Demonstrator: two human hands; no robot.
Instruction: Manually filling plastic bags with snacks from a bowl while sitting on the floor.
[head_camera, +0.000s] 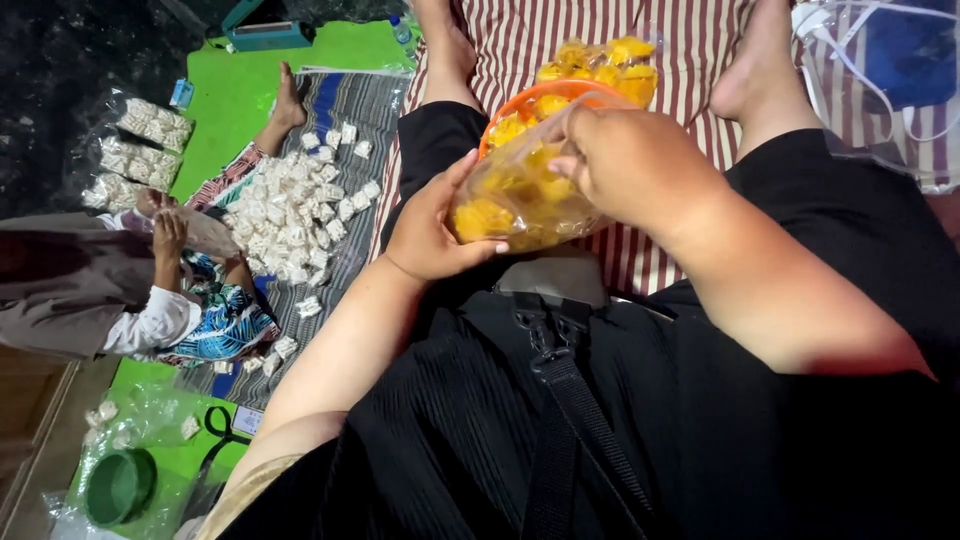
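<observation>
My left hand (432, 232) cups a clear plastic bag of yellow snack pieces (510, 205) from below and the left. My right hand (625, 165) grips the top of the same bag, its fingers pinched at the bag's mouth. Behind the bag stands an orange bowl (545, 97) with more yellow pieces in it. A second filled clear bag of yellow pieces (600, 65) lies beyond the bowl on a red and white striped cloth (520, 40) between my legs.
To the left another person (150, 290) sits on a grey striped mat (375, 105) beside a heap of small white wrapped packets (290, 205). Filled bags of white packets (140, 150) lie further left. A green bowl (120, 485) sits on a green mat at bottom left.
</observation>
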